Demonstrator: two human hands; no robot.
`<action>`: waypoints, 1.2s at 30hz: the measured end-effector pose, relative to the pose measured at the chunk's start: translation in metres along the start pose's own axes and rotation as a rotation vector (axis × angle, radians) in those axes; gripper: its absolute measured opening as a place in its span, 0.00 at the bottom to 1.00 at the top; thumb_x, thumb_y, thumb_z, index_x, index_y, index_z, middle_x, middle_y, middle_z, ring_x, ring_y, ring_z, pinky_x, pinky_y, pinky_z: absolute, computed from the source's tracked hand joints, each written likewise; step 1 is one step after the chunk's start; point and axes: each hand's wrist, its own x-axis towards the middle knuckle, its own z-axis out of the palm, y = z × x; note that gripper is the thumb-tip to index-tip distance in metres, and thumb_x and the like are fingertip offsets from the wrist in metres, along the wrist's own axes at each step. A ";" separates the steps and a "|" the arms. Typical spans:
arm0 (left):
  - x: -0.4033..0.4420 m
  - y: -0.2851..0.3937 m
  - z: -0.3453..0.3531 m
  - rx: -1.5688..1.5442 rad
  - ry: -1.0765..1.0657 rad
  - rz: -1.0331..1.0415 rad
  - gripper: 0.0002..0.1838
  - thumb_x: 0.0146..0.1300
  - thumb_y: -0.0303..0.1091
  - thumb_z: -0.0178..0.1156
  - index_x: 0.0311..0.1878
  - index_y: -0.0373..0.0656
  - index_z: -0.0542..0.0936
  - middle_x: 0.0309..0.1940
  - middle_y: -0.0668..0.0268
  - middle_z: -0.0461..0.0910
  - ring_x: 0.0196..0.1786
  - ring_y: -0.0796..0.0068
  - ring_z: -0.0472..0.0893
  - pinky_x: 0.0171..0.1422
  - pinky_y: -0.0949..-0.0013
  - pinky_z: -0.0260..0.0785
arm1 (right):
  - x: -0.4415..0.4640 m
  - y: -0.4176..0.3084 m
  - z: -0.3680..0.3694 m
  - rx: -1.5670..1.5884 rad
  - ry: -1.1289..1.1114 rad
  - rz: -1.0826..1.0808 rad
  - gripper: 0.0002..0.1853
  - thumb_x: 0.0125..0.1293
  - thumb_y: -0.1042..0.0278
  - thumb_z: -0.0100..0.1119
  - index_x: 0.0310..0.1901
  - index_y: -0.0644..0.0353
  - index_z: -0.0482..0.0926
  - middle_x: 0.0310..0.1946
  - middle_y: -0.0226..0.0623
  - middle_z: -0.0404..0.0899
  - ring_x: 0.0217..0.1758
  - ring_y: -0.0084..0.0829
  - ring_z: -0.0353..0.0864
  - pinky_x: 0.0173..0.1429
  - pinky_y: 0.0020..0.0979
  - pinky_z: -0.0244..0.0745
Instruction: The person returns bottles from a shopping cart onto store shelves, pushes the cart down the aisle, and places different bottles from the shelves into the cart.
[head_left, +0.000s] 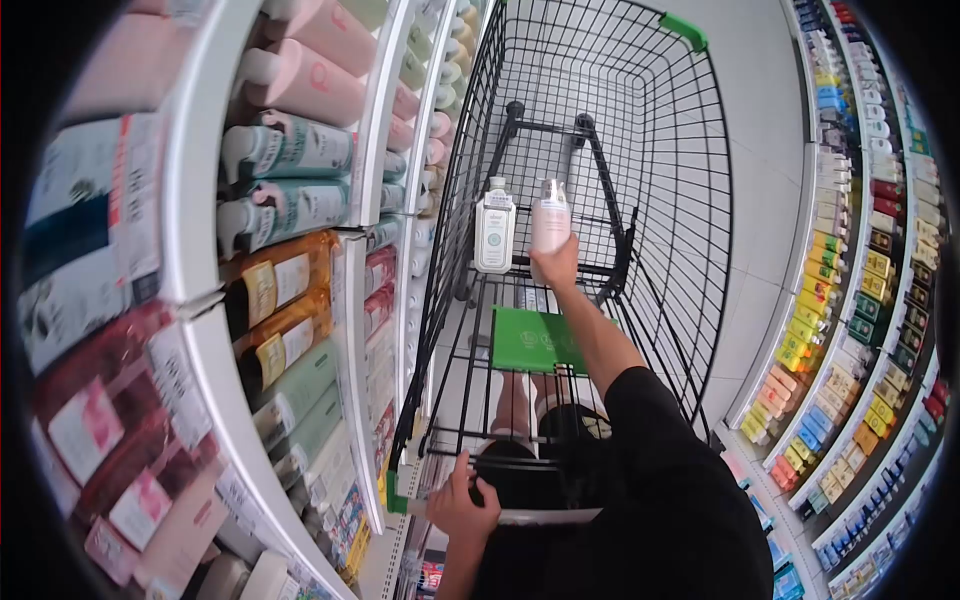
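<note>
Inside the black wire shopping cart (728, 200), my right hand (558, 262) is closed round the lower part of a pale pink bottle (551, 222). Just left of it stands a white bottle (494, 235) with a light green label, a small gap between the two. My left hand (465, 505) is at the near left of the cart, by its handle, with the fingers curled; what they hold, if anything, I cannot make out. A green panel (535, 340) lies across the child seat, below the bottles.
Shelves (200, 150) packed with pump bottles run close along the cart's left side, with pink bottles (315, 85) and amber bottles (285, 285) on them. Across the tiled floor (765, 150), more stocked shelves (800, 330) curve along the right.
</note>
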 end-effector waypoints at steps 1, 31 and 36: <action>0.002 0.001 0.001 0.004 -0.009 -0.007 0.28 0.52 0.31 0.60 0.61 0.45 0.79 0.30 0.73 0.85 0.29 0.72 0.84 0.35 0.64 0.68 | 0.008 0.004 0.014 -0.004 -0.008 0.008 0.45 0.39 0.54 0.79 0.57 0.69 0.66 0.52 0.57 0.77 0.54 0.57 0.79 0.60 0.51 0.75; 0.030 0.001 0.006 -0.070 0.288 -0.003 0.27 0.54 0.34 0.59 0.61 0.53 0.78 0.33 0.61 0.85 0.35 0.58 0.85 0.41 0.53 0.73 | -0.220 -0.080 -0.300 -0.325 -0.352 -0.804 0.22 0.66 0.65 0.62 0.59 0.64 0.76 0.53 0.52 0.79 0.59 0.51 0.76 0.64 0.44 0.70; 0.045 0.001 0.011 -0.147 0.277 0.024 0.26 0.56 0.35 0.58 0.61 0.51 0.77 0.40 0.59 0.85 0.42 0.56 0.85 0.50 0.51 0.74 | -0.294 -0.048 -0.308 -0.513 -0.263 -0.860 0.32 0.65 0.52 0.63 0.66 0.60 0.70 0.65 0.50 0.71 0.73 0.53 0.63 0.75 0.52 0.55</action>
